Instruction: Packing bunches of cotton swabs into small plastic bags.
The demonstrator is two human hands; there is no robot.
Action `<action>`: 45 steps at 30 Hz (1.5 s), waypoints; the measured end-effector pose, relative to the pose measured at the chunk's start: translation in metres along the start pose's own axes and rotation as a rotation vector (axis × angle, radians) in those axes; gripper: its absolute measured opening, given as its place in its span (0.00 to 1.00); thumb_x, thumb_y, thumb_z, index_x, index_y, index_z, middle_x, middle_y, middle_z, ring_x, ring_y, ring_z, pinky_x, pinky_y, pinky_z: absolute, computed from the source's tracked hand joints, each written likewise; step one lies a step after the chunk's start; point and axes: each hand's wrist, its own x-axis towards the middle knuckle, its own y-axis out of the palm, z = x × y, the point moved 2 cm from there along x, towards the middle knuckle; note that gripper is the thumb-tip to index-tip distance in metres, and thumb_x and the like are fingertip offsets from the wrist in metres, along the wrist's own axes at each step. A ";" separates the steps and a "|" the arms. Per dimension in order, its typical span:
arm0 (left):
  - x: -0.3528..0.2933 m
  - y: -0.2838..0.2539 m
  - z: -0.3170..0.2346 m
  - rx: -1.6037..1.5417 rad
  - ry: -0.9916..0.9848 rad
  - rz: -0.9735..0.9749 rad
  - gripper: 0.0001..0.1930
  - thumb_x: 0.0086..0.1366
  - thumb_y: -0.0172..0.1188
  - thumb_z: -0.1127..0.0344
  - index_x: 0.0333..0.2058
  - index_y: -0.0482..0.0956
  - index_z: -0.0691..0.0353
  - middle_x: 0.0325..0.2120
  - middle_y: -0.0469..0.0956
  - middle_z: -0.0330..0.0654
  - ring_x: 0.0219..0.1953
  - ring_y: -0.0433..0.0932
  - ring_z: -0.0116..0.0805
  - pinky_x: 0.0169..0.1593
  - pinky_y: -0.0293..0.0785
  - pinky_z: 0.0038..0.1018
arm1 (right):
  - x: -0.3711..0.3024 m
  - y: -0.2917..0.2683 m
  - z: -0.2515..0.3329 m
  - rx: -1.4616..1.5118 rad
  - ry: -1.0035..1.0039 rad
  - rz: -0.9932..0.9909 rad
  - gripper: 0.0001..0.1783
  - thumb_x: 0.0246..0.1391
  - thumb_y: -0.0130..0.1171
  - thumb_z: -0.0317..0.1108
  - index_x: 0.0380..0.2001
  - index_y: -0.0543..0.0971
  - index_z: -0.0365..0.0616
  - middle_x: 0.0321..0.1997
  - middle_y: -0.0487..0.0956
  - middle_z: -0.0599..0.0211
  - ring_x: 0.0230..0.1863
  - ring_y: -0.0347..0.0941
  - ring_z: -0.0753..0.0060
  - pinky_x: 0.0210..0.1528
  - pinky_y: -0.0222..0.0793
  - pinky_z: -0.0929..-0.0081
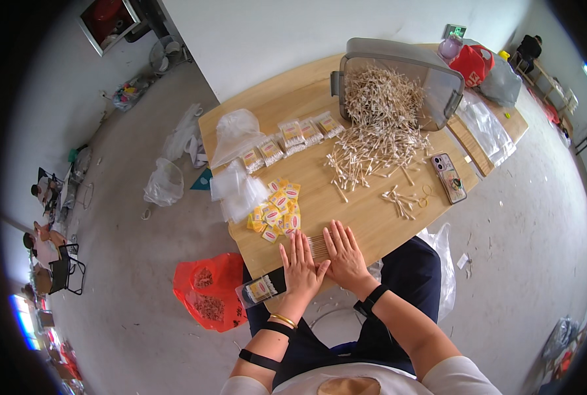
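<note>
Both my hands rest flat near the front edge of the wooden table, one on each side of a row of cotton swabs (318,247). My left hand (301,268) has its fingers stretched out along the row's left end. My right hand (346,261), also with straight fingers, lies along its right end. The palms partly hide the swabs. Next to my left wrist, a clear bag with swabs and a yellow label (261,288) lies at the table's edge by a black piece. Small yellow and white labels (281,209) are heaped just beyond my left hand.
A grey plastic bin (451,99) lies tipped, spilling a big swab pile (379,131). Filled swab packs (292,134) and clear bags (235,191) sit at left. A phone (447,178), scissors (426,196) and loose swabs (401,203) lie right. A red bag (208,289) hangs low left.
</note>
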 end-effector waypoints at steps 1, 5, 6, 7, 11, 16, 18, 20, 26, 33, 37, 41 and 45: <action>0.000 0.000 0.000 0.005 0.004 -0.009 0.49 0.72 0.29 0.31 0.71 0.46 0.75 0.74 0.44 0.61 0.77 0.38 0.52 0.75 0.28 0.57 | 0.000 -0.001 0.001 0.000 -0.002 0.000 0.48 0.59 0.50 0.59 0.71 0.57 0.33 0.77 0.52 0.42 0.80 0.43 0.46 0.80 0.35 0.52; 0.002 -0.002 -0.003 -0.014 0.050 -0.048 0.47 0.72 0.33 0.33 0.72 0.48 0.73 0.74 0.47 0.59 0.77 0.41 0.51 0.75 0.32 0.56 | 0.001 -0.003 0.000 -0.004 0.012 0.008 0.48 0.58 0.51 0.58 0.72 0.57 0.34 0.77 0.52 0.42 0.80 0.42 0.46 0.80 0.35 0.51; 0.003 -0.002 -0.001 -0.069 0.075 -0.012 0.46 0.72 0.35 0.34 0.72 0.48 0.71 0.74 0.48 0.58 0.77 0.43 0.51 0.76 0.33 0.54 | 0.001 -0.003 0.001 0.003 0.013 0.019 0.48 0.58 0.53 0.57 0.72 0.56 0.35 0.77 0.51 0.41 0.80 0.42 0.45 0.80 0.35 0.50; 0.003 -0.002 0.000 -0.123 0.100 0.024 0.45 0.72 0.37 0.35 0.72 0.49 0.70 0.74 0.49 0.56 0.77 0.44 0.50 0.76 0.35 0.53 | 0.001 -0.003 0.001 0.005 0.011 0.016 0.48 0.58 0.53 0.57 0.72 0.56 0.35 0.77 0.51 0.41 0.80 0.42 0.45 0.80 0.35 0.50; 0.004 -0.001 -0.003 -0.077 0.115 -0.013 0.44 0.72 0.39 0.36 0.72 0.51 0.68 0.73 0.51 0.53 0.76 0.47 0.48 0.76 0.38 0.51 | 0.001 -0.002 -0.001 -0.037 0.007 0.008 0.47 0.59 0.51 0.58 0.71 0.58 0.35 0.78 0.51 0.42 0.80 0.41 0.47 0.80 0.34 0.51; 0.002 -0.002 -0.002 -0.051 0.093 0.003 0.40 0.73 0.40 0.40 0.72 0.52 0.66 0.73 0.52 0.53 0.76 0.48 0.47 0.76 0.37 0.52 | 0.003 -0.012 0.002 -0.006 0.008 0.004 0.45 0.58 0.53 0.54 0.71 0.59 0.35 0.78 0.52 0.43 0.80 0.42 0.48 0.79 0.36 0.51; 0.000 -0.002 -0.003 -0.028 0.100 -0.005 0.39 0.73 0.42 0.42 0.72 0.53 0.64 0.73 0.53 0.53 0.76 0.48 0.48 0.76 0.38 0.51 | 0.007 -0.020 0.000 0.015 0.006 0.236 0.46 0.57 0.58 0.50 0.71 0.58 0.33 0.78 0.48 0.40 0.81 0.39 0.46 0.79 0.36 0.51; 0.001 0.001 -0.003 0.002 0.079 0.040 0.37 0.73 0.44 0.45 0.72 0.54 0.62 0.73 0.53 0.52 0.76 0.48 0.48 0.76 0.38 0.51 | 0.019 -0.025 -0.021 0.075 -0.028 0.122 0.38 0.52 0.64 0.42 0.65 0.68 0.38 0.73 0.61 0.43 0.77 0.51 0.46 0.76 0.48 0.53; 0.001 0.002 -0.002 0.006 0.062 0.039 0.36 0.73 0.44 0.44 0.72 0.55 0.60 0.72 0.54 0.49 0.76 0.48 0.45 0.76 0.40 0.51 | 0.082 -0.033 -0.082 0.228 0.366 -0.220 0.11 0.48 0.65 0.33 0.38 0.81 0.50 0.42 0.79 0.61 0.50 0.73 0.53 0.51 0.70 0.56; 0.002 -0.001 -0.006 -0.028 0.056 0.041 0.34 0.74 0.44 0.46 0.71 0.56 0.59 0.73 0.52 0.50 0.76 0.48 0.44 0.76 0.40 0.52 | 0.103 -0.005 -0.076 0.152 0.213 -0.261 0.04 0.48 0.63 0.31 0.30 0.79 0.49 0.36 0.77 0.65 0.46 0.73 0.56 0.47 0.70 0.59; -0.001 -0.004 -0.005 -0.014 0.054 0.021 0.34 0.74 0.44 0.47 0.71 0.56 0.60 0.73 0.51 0.50 0.76 0.48 0.44 0.76 0.40 0.52 | 0.080 -0.011 -0.049 0.264 -0.062 -0.082 0.02 0.51 0.60 0.28 0.29 0.79 0.48 0.35 0.77 0.65 0.44 0.72 0.56 0.46 0.70 0.61; 0.000 -0.005 -0.007 0.005 0.082 0.018 0.34 0.73 0.45 0.47 0.71 0.57 0.60 0.73 0.52 0.49 0.76 0.48 0.44 0.76 0.40 0.53 | 0.062 -0.026 -0.035 0.268 -0.143 -0.054 0.02 0.52 0.59 0.28 0.30 0.79 0.47 0.35 0.76 0.65 0.44 0.72 0.56 0.48 0.69 0.61; 0.001 -0.003 -0.006 -0.010 0.091 0.023 0.34 0.73 0.46 0.48 0.71 0.57 0.61 0.73 0.53 0.49 0.76 0.49 0.44 0.76 0.40 0.53 | 0.047 -0.038 -0.040 0.326 -0.036 -0.084 0.05 0.54 0.60 0.30 0.35 0.81 0.46 0.41 0.78 0.64 0.48 0.72 0.56 0.52 0.68 0.59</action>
